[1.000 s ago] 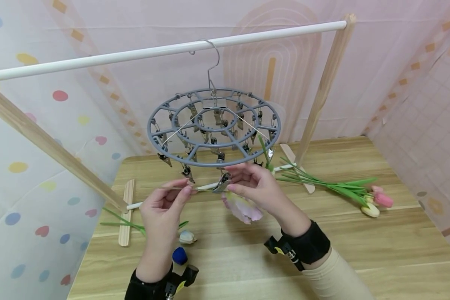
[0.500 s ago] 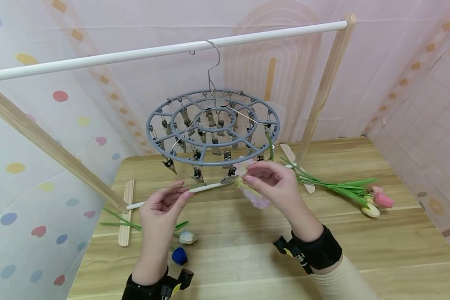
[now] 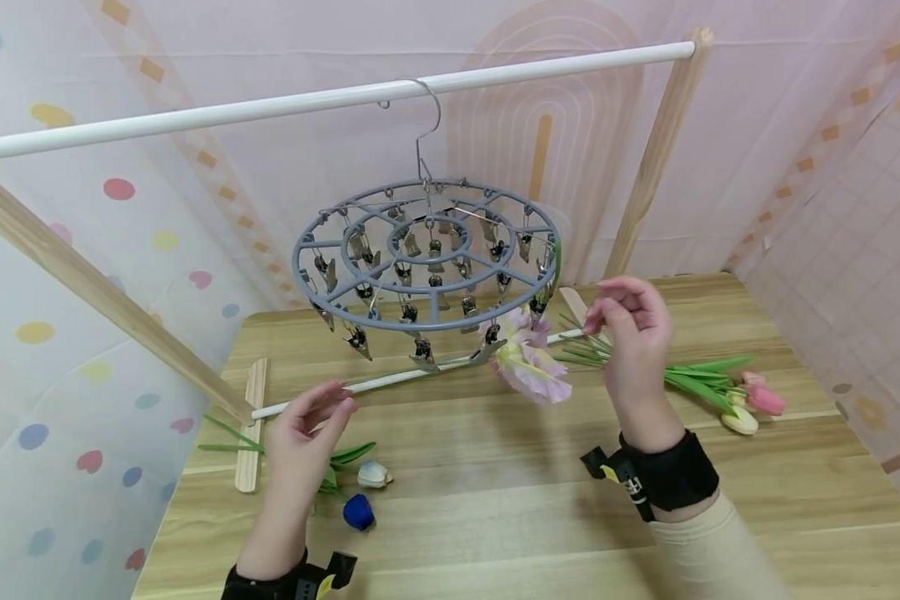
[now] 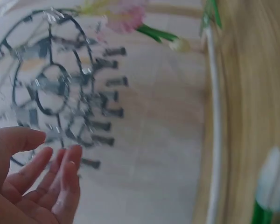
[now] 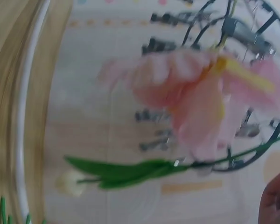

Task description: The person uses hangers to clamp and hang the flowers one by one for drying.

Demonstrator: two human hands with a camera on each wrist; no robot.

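Now flower (image 3: 528, 367) just beside right grip (image 3: 630, 329)

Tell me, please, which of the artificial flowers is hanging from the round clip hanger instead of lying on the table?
The pale pink flower with the yellow centre: it dangles head-down from a clip at the grey hanger's front rim. The tulips and the blue flower lie on the table.

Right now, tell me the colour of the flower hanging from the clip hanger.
Pale pink flower with yellow; head view shows it best.

white rail (image 3: 270, 107) overhead, tulip bunch (image 3: 720, 387) on wooden table (image 3: 495, 517), blue ball (image 3: 358, 511)
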